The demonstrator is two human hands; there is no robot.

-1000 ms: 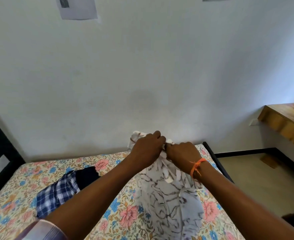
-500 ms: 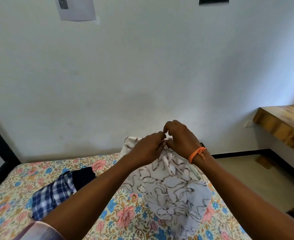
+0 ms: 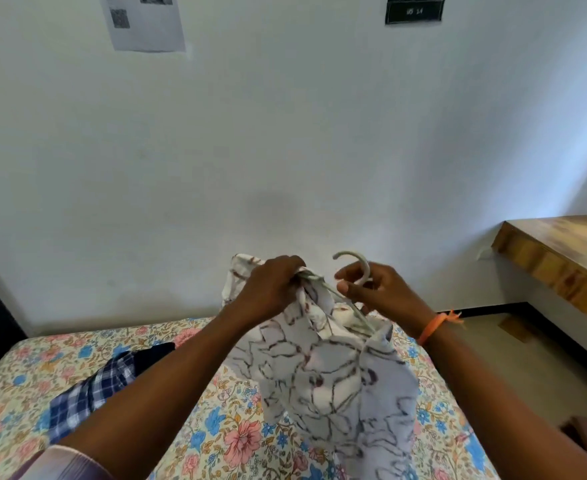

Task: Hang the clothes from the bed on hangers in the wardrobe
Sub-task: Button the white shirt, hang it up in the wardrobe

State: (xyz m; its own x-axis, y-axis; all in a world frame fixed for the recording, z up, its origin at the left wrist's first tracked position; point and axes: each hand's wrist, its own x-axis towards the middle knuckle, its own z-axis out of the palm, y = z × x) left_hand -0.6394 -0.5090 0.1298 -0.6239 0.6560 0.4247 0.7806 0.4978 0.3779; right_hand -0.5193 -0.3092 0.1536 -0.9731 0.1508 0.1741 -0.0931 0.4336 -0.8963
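Shirt (image 3: 323,372) held above bed (image 3: 215,431), light, limp, likely slides; best gripped at collar. Left hand (image 3: 271,289) pinches collar; right hand (image 3: 382,292) curls round hanger (image 3: 356,268) neck.

Garment (image 3: 323,372): thin woven cloth, matt, white with brown line print, creased. Hanger (image 3: 356,268): pale, smooth, matt — plastic by its look. Bed sheet (image 3: 236,431): printed floral cloth, matt, lying flat. Checked shirt (image 3: 87,396): soft blue-and-white cloth, rumpled. Wristband (image 3: 432,325): orange thread, frayed at the knot. Shelf (image 3: 558,251): wood, grain visible, slight sheen. Wall (image 3: 285,133): painted, matt — paper sheet (image 3: 146,22) stuck flat on it.
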